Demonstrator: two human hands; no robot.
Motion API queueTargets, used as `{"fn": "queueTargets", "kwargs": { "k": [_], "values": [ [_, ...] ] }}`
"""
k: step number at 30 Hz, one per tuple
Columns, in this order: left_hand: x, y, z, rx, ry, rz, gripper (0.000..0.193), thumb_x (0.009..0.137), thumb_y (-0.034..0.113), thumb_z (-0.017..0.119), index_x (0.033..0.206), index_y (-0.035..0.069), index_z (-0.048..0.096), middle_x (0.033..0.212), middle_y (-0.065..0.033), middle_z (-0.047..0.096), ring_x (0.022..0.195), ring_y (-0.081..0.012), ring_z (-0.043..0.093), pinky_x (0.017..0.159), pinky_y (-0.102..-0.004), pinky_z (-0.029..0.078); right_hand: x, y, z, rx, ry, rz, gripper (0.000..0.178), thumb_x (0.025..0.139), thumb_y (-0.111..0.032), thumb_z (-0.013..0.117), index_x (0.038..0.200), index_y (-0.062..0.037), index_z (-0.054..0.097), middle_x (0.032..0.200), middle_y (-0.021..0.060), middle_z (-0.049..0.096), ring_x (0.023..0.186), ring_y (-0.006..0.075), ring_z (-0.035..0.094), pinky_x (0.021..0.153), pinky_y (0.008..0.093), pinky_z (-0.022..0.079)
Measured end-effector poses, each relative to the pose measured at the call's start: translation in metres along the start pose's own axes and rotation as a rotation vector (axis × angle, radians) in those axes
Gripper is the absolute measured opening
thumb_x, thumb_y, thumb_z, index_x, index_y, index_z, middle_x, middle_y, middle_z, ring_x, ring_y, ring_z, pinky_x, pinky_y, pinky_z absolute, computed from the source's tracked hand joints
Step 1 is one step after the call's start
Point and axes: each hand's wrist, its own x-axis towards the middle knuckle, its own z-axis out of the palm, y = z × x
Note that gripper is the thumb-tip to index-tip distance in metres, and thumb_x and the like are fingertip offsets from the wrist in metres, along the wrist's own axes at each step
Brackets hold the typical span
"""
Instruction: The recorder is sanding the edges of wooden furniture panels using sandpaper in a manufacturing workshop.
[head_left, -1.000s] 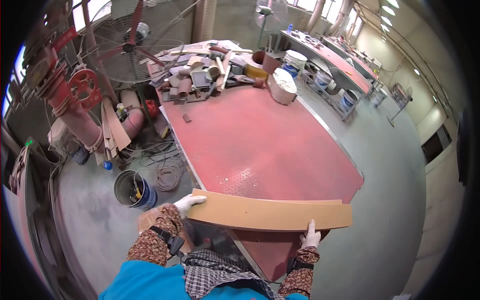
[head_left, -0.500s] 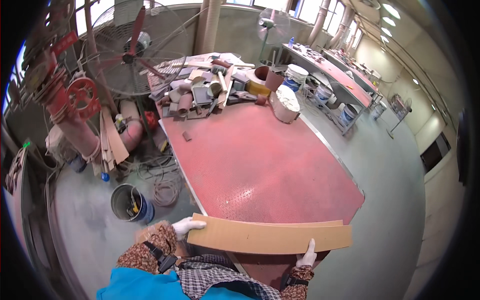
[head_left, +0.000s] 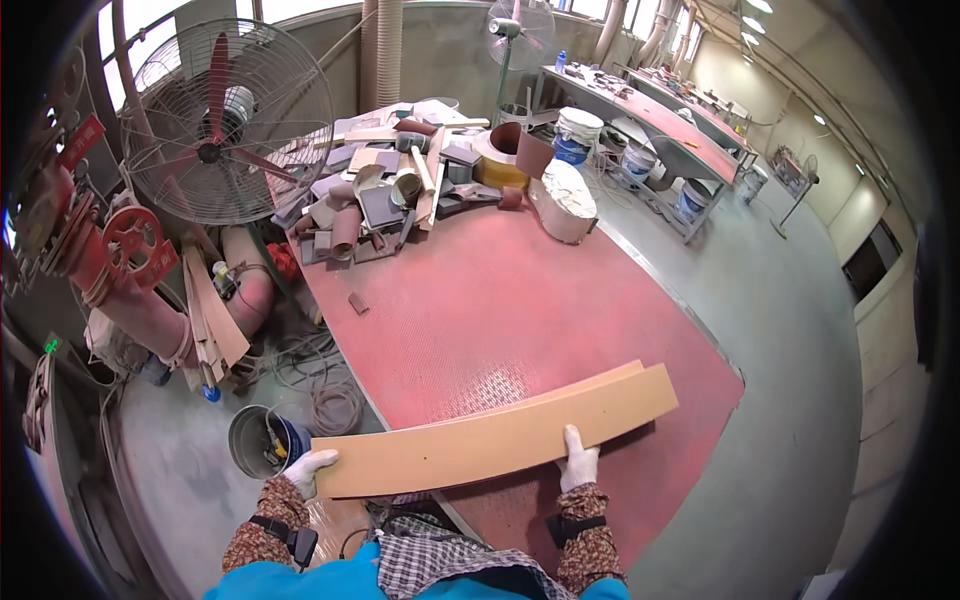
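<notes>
Bridging two gloved hands: tan strips (head_left: 490, 438), apparently two stacked, over the red worktop's (head_left: 570, 310) near end.
Left to right: bucket (head_left: 297, 437), on floor, near the strips' left end; left hand (head_left: 308, 472), clasping that end, thumb uppermost; right hand (head_left: 578, 465), gripping the near edge, right of middle. Judged risk: strips sliding apart or right end dipping, should either grip slacken.

Grey floor (head_left: 780, 400) shows on both sides of a wide red-topped desk (head_left: 540, 310), with farther desks (head_left: 702, 155) running back toward a pale wall (head_left: 735, 75); bright windows (head_left: 292, 9) sit along the back, ceiling lights (head_left: 752, 24) glow in a row, and a large caged fan (head_left: 209, 152) stands at left
</notes>
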Motion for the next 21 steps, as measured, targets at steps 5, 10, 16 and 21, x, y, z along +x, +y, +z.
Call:
{"fn": "queueTargets", "kwargs": {
  "k": [5, 10, 16, 21],
  "values": [
    [0.019, 0.035, -0.056, -0.049, 0.101, 0.035, 0.056, 0.093, 0.025, 0.069, 0.140, 0.000, 0.053, 0.134, -0.0144, 0.065, 0.119, -0.0278, 0.065, 0.102, -0.0438, 0.054, 0.045, 0.006, 0.105, -0.047, -0.067, 0.035, 0.060, 0.096, -0.016, 0.070, 0.147, -0.0112, 0.039, 0.129, 0.0087, 0.058, 0.111, 0.0217, 0.064, 0.083, 0.0405, 0.060],
    [0.042, 0.096, -0.069, -0.109, 0.146, 0.108, 0.059, 0.092, 0.027, 0.070, 0.141, 0.001, 0.051, 0.134, -0.0147, 0.064, 0.121, -0.0293, 0.065, 0.104, -0.0458, 0.053, 0.100, 0.001, 0.204, -0.170, -0.228, -0.012, 0.059, 0.094, -0.016, 0.072, 0.143, -0.0047, 0.041, 0.119, 0.0103, 0.063, 0.101, 0.0208, 0.067, 0.074, 0.0354, 0.059],
    [0.073, 0.143, -0.096, -0.224, 0.176, 0.155, 0.063, 0.092, 0.029, 0.069, 0.144, 0.002, 0.047, 0.134, -0.0134, 0.063, 0.120, -0.0274, 0.064, 0.100, -0.0443, 0.055, 0.149, 0.002, 0.311, -0.172, -0.315, -0.019, 0.057, 0.093, -0.017, 0.074, 0.139, -0.0029, 0.043, 0.118, 0.0103, 0.063, 0.099, 0.0195, 0.066, 0.076, 0.0347, 0.058],
    [0.090, 0.178, -0.099, -0.196, 0.223, 0.139, 0.066, 0.091, 0.030, 0.070, 0.145, 0.003, 0.046, 0.133, -0.0127, 0.062, 0.120, -0.0274, 0.063, 0.100, -0.0439, 0.055, 0.176, 0.001, 0.356, -0.124, -0.341, 0.023, 0.066, 0.092, -0.014, 0.075, 0.145, -0.0009, 0.038, 0.127, 0.0114, 0.061, 0.110, 0.0203, 0.064, 0.090, 0.0347, 0.055]
  ]
}}
